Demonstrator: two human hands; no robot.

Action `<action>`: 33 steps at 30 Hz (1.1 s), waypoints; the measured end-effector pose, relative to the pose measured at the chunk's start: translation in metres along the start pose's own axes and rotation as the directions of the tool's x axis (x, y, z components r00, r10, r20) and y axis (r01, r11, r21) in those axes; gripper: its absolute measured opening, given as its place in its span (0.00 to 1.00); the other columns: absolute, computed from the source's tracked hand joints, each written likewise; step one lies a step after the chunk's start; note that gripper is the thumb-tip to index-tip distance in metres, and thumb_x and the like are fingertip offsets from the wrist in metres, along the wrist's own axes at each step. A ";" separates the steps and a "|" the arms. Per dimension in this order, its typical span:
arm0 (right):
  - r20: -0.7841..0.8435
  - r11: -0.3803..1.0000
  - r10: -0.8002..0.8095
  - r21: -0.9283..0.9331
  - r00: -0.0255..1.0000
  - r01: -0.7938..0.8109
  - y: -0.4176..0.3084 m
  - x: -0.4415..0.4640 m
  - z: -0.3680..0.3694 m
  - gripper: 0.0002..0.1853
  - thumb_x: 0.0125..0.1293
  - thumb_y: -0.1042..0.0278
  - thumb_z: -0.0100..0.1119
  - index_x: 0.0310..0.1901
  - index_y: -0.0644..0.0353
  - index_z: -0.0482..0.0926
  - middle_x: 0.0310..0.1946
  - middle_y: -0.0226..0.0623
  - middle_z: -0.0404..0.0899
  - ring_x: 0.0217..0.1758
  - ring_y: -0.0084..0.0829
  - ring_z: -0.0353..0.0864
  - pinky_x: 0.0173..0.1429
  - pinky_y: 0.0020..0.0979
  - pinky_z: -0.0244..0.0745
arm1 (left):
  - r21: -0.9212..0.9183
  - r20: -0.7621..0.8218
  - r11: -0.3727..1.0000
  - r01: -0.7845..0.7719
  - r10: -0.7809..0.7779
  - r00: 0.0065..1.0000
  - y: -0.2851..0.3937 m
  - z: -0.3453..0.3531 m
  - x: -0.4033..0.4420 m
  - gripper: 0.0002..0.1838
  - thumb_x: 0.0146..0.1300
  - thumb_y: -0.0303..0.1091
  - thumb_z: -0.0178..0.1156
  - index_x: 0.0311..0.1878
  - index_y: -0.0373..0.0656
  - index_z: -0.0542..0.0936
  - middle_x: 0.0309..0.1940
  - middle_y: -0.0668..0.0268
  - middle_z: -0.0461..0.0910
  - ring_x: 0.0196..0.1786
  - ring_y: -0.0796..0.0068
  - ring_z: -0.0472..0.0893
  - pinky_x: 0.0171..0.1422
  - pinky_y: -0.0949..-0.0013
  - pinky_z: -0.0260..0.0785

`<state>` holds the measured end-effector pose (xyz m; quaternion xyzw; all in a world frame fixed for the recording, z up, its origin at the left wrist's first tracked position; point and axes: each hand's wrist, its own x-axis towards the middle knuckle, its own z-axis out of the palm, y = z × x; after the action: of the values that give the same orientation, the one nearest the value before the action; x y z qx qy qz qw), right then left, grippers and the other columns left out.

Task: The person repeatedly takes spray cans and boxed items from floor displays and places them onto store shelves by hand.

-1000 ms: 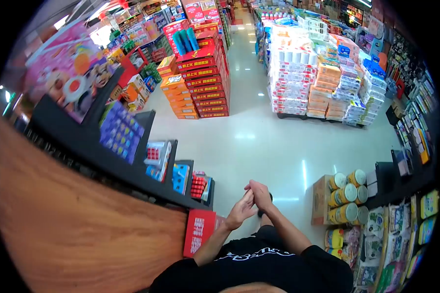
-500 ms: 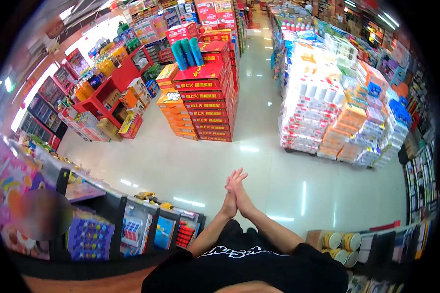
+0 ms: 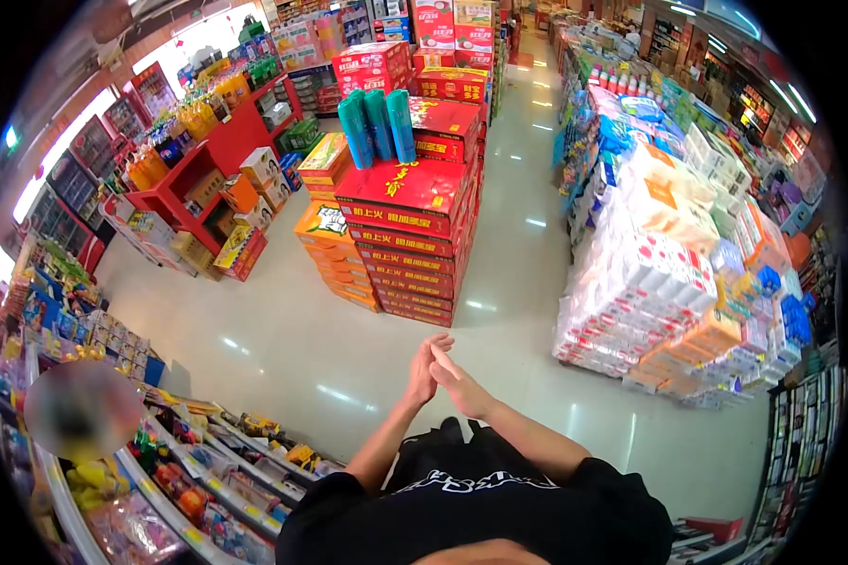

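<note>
Red cardboard cartons (image 3: 407, 218), rectangular, lettered "怕上火 喝加多宝" in yellow, stood stacked beyond the hands on the glossy floor (image 3: 254, 320). Teal-blue cylinders (image 3: 378, 124) stood on top. Left hand (image 3: 422, 380) and right hand (image 3: 459, 386) pressed together, fingers straight, narrowly spaced. Plastic-wrapped packs (image 3: 641, 292) lay stacked rightward.

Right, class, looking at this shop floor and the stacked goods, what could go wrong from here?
The teal rolls stand upright and loose-looking on the red cartons; a bump might topple them. The wrapped paper packs are piled high and unevenly, so some could slide into the aisle. With the left hand and right hand pressed together, the person might be slower to catch anything falling.
</note>
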<state>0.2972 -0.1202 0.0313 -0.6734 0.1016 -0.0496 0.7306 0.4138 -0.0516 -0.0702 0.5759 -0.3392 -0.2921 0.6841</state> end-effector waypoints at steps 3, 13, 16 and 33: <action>-0.016 0.987 -0.033 0.157 0.999 0.035 -0.001 0.061 -0.038 0.45 0.77 0.37 0.41 0.78 0.69 0.47 0.78 0.52 0.51 0.83 0.41 0.47 0.82 0.37 0.41 | 0.155 0.011 0.979 0.128 -0.132 0.991 0.015 -0.015 0.060 0.36 0.80 0.57 0.26 0.67 0.35 0.70 0.54 0.49 0.80 0.58 0.52 0.79 0.64 0.58 0.68; -0.111 0.990 -0.037 0.130 0.993 0.052 -0.012 0.266 -0.132 0.32 0.79 0.47 0.46 0.70 0.68 0.67 0.71 0.43 0.68 0.73 0.32 0.65 0.75 0.33 0.59 | 0.393 -0.160 0.887 0.242 -0.193 0.968 -0.010 -0.051 0.228 0.34 0.80 0.55 0.30 0.63 0.32 0.70 0.48 0.41 0.81 0.55 0.43 0.80 0.62 0.53 0.69; -0.105 0.984 -0.106 0.134 0.989 0.120 -0.013 0.333 -0.154 0.24 0.78 0.57 0.50 0.63 0.70 0.75 0.65 0.43 0.75 0.68 0.31 0.71 0.73 0.32 0.62 | 0.461 -0.202 0.856 0.235 -0.157 0.967 -0.012 -0.082 0.294 0.28 0.80 0.50 0.37 0.62 0.34 0.71 0.47 0.44 0.82 0.54 0.50 0.81 0.61 0.57 0.70; -0.286 0.989 -0.139 -0.089 0.948 0.118 -0.046 0.601 -0.189 0.14 0.73 0.62 0.61 0.39 0.68 0.82 0.33 0.32 0.83 0.33 0.15 0.77 0.39 0.23 0.73 | 0.430 -0.410 0.901 0.054 0.142 0.901 -0.040 -0.312 0.604 0.53 0.55 0.40 0.75 0.75 0.29 0.53 0.72 0.43 0.61 0.75 0.53 0.62 0.78 0.57 0.55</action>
<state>0.8447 -0.4343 0.0147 -0.6893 0.1657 -0.1921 0.6786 1.0249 -0.3518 -0.0653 0.7547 -0.2487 -0.0593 0.6042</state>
